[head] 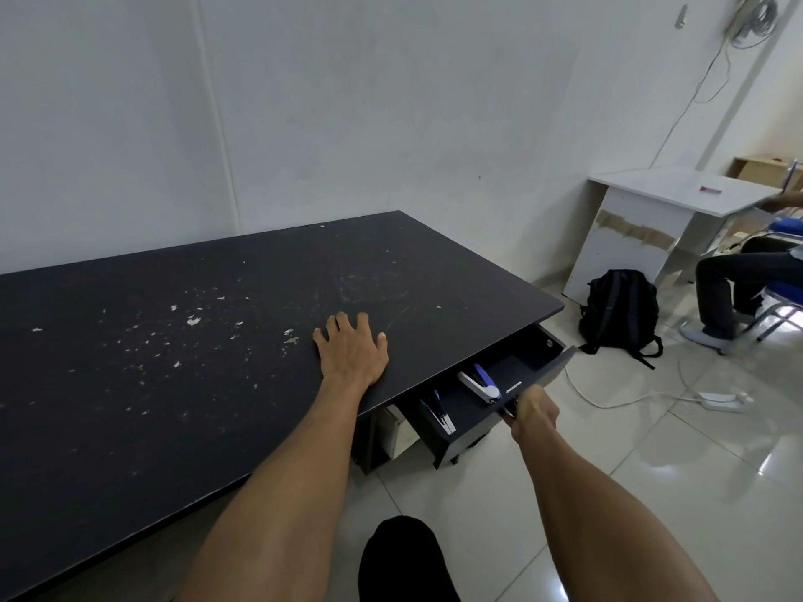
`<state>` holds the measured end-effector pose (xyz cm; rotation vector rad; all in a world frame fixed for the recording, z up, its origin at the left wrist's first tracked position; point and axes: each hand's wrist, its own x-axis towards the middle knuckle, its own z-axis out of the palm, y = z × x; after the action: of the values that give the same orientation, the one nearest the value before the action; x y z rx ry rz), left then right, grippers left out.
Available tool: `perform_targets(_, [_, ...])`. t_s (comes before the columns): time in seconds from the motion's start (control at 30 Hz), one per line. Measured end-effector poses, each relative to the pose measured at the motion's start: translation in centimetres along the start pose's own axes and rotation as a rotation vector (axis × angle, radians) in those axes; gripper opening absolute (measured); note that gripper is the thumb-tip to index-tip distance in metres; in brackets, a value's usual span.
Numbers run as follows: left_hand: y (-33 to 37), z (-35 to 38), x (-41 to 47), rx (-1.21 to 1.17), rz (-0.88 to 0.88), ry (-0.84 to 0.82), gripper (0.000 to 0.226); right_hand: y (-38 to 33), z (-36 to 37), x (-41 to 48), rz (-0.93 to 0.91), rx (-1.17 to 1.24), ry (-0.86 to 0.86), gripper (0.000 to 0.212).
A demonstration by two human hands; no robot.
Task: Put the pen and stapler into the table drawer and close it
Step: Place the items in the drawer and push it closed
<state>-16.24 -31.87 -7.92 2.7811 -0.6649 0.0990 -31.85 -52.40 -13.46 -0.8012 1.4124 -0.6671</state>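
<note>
The black table (217, 341) has a drawer (515, 368) pulled open under its right front edge. Inside the drawer lies a white and blue stapler (478, 384). To its left lies a slim dark, blue and silver item (436, 412); I cannot tell whether it is the pen. My right hand (533, 411) is closed on the top edge of the drawer's front panel. My left hand (353, 350) rests flat on the tabletop with fingers spread, just behind the drawer.
A black backpack (619, 312) stands on the tiled floor right of the table. A white power strip (719, 399) and its cable lie on the floor nearby. A seated person's legs (730, 288) and a white desk (669, 197) are at the far right.
</note>
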Motion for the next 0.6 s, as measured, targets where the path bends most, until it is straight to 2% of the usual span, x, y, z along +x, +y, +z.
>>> perform_targets(0.1, [0.2,0.1,0.3,0.003,0.0,-0.005,0.057,-0.1,0.3,-0.2,-0.026,0.009,-0.031,0.018])
perform_targets(0.23, [0.5,0.4,0.5,0.003,-0.012,0.027,0.057,-0.4,1.4,-0.6,-0.075,0.06,-0.133,0.032])
perform_targets(0.33, [0.5,0.5,0.6,0.006,-0.016,0.039,0.058,-0.7,3.3,-1.0,-0.134,0.088,-0.257,0.033])
perform_targets(0.53, [0.4,0.5,0.7,0.003,-0.023,0.052,0.059,-0.1,6.9,-1.5,-0.054,0.202,-0.472,0.026])
perform_targets(0.6, [0.4,0.4,0.8,0.002,-0.027,0.051,0.059,0.0,7.4,-1.3,-0.045,0.205,-0.497,0.031])
